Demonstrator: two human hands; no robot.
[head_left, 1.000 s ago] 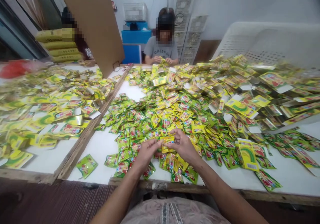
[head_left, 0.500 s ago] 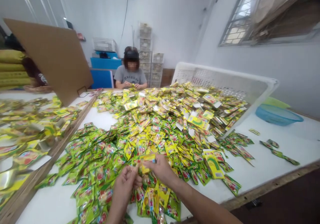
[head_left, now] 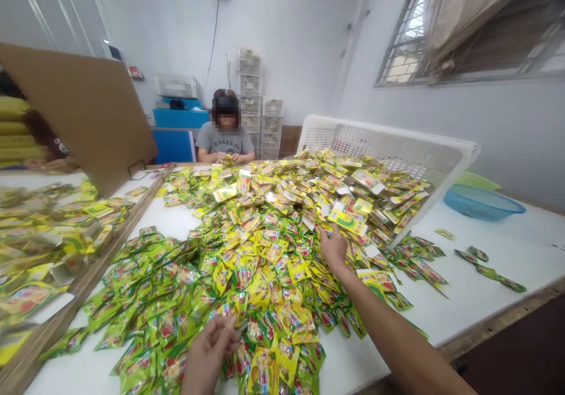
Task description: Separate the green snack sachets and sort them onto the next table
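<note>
My left hand is low at the front over the heap of green sachets. Its thumb and forefinger are pressed together; what they hold, if anything, is lost among the sachets behind. My right hand reaches forward to the lower edge of the pile of small yellow cartons. Its thumb and fingertips close around the edge of one small yellow carton. Between my hands, yellow sachets lie mixed with green ones. Several yellow packets rest near the front edge.
A white perforated crate lies tipped behind the cartons. Blue basin and loose sachets are at right. A wooden strip divides the table; more cartons and a cardboard sheet are left. A co-worker sits opposite.
My right hand has left the yellow packet it held beside my left hand and moved forward and right to the cartons. My left hand has dropped slightly lower. The view has shifted a little.
</note>
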